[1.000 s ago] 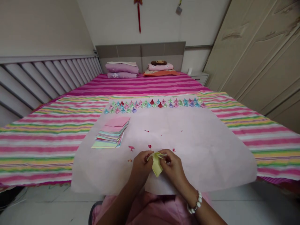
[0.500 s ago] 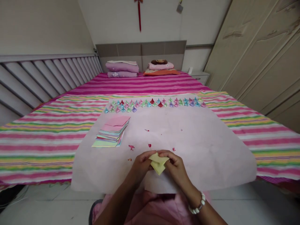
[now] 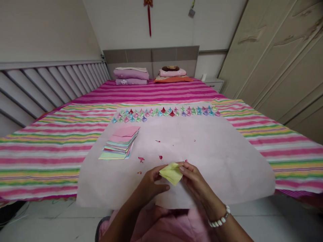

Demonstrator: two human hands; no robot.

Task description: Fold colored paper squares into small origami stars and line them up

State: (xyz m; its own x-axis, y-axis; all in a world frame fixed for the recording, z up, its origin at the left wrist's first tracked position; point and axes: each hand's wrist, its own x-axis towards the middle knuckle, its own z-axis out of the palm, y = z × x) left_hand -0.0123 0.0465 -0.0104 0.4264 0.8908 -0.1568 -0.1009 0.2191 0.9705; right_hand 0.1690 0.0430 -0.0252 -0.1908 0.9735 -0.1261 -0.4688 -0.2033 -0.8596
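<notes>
A folded yellow sheet of origami paper (image 3: 172,174) hangs over the near part of the pale sheet (image 3: 214,174), its lower corner pointing toward me. My right hand (image 3: 193,176) pinches its right corner between thumb and fingers. On the other side, my left hand (image 3: 152,183) has its thumb stretched away from the paper, while its fingertips touch the left edge from behind and are partly hidden. Farther left lies a stack of coloured paper squares (image 3: 118,144). Rows of small folded paper pieces (image 3: 161,112) line the far edge of the pale sheet.
Small red scraps (image 3: 141,159) are scattered beyond my hands. Under the pale sheet spreads a striped bed cover (image 3: 50,151). A slatted rail (image 3: 63,80) runs along the left, a wardrobe (image 3: 277,67) stands at right, and folded bedding (image 3: 131,75) sits by the headboard.
My left thumb has come off the yellow paper and moved downward, apart from it. The paper has turned to show a flatter face, still in my right hand.
</notes>
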